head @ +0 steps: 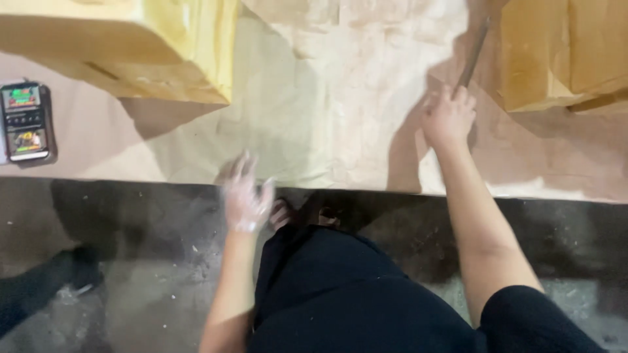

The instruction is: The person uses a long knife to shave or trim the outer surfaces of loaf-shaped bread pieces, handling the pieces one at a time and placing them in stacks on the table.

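Gripping a thin dark stick-like tool (pixel 473 53) in a closed fist, the right hand (pixel 448 117) is reaching out over the pale, paper-covered surface (pixel 327 98), with the tool slanting up and away toward the cardboard box (pixel 562 52) at the far right. The left hand (pixel 245 193) is hanging blurred at the near edge of the surface, its fingers spread and holding nothing, just above the dark floor (pixel 150 261). Another yellowish box (pixel 131 46) is sitting at the far left, with a small dark device (pixel 25 121) lying beside it.
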